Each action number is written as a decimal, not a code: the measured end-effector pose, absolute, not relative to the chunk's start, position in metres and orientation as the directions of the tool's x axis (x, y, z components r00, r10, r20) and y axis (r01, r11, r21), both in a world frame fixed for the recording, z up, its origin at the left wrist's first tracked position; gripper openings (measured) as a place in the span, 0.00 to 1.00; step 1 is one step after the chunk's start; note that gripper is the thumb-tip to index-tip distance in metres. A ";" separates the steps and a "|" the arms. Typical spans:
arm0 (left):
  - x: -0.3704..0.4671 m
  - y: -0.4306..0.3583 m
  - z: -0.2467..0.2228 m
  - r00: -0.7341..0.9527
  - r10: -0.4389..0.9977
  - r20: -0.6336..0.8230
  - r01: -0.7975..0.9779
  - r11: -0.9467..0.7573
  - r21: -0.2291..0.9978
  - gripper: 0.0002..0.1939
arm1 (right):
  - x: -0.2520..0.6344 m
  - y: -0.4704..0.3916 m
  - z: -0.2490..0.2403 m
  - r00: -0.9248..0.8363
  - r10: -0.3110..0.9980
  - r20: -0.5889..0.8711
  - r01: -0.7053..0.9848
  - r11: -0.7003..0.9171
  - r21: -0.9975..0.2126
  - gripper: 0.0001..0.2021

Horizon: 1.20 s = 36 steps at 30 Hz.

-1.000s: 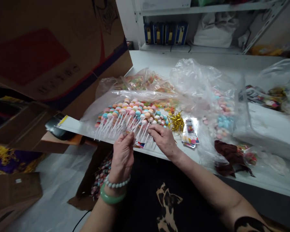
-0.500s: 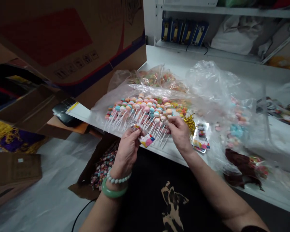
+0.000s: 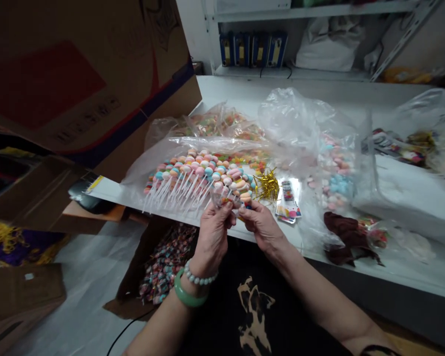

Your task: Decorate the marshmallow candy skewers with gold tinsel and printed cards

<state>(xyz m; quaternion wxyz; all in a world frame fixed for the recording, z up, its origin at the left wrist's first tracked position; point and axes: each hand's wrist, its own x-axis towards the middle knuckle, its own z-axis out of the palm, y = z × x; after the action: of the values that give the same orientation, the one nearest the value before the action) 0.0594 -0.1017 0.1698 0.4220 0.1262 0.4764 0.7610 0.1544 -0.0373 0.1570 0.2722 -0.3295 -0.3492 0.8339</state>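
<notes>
Left grip [image 3: 215, 232] pinches a wrapper [image 3: 218, 196]; right grip [image 3: 264, 225] seems clamped on the lollipop [image 3: 241, 185] just beyond, likely squashy, best held low.

White table [image 3: 226, 89] carries pastel lollipops [image 3: 185, 170] just beyond left hand [image 3: 214, 235]; gold tinsel [image 3: 267, 185] beyond right hand [image 3: 265, 227]; printed packets [image 3: 289, 200], brown cloth [image 3: 341, 232] to its right.

No words could be read. A row of dark pictograms [image 3: 87, 118], probably handling signs, stood on the large carton [image 3: 72, 29] beside blurred lettering [image 3: 122, 35]; the silver packets' [image 3: 289, 195] print was illegible.
</notes>
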 end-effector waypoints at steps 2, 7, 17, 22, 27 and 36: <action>0.064 -0.098 0.171 -0.625 0.742 -0.242 -0.530 -0.177 0.829 0.12 | 0.157 -0.034 0.155 -0.588 0.726 -0.356 -0.273 -0.592 -0.758 0.18; 0.056 -0.088 0.172 -0.725 0.650 -0.230 -0.458 -0.206 0.865 0.12 | 0.171 -0.027 0.146 -0.529 0.781 -0.333 -0.293 -0.536 -0.792 0.13; 0.055 -0.075 0.166 -0.720 0.622 -0.306 -0.583 -0.304 0.754 0.12 | 0.170 -0.032 0.141 -0.566 0.719 -0.404 -0.273 -0.625 -0.731 0.17; 0.063 -0.088 0.165 -0.468 0.727 -0.502 -0.679 0.068 0.731 0.23 | 0.170 -0.029 0.136 -0.482 0.800 -0.358 -0.249 -0.517 -0.819 0.16; 0.065 -0.089 0.157 -0.478 0.747 -0.462 -0.660 0.041 0.750 0.14 | 0.166 -0.030 0.135 -0.466 0.820 -0.333 -0.203 -0.465 -0.862 0.13; 0.057 -0.088 0.148 -0.453 0.792 -0.409 -0.648 0.022 0.761 0.14 | 0.162 -0.022 0.132 -0.453 0.829 -0.328 -0.230 -0.464 -0.855 0.11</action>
<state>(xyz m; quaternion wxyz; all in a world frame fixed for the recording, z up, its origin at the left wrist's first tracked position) 0.0571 -0.0885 0.1480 0.5179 0.0731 0.4927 0.6954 0.1621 -0.0225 0.1319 0.3479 -0.3904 -0.3834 0.7613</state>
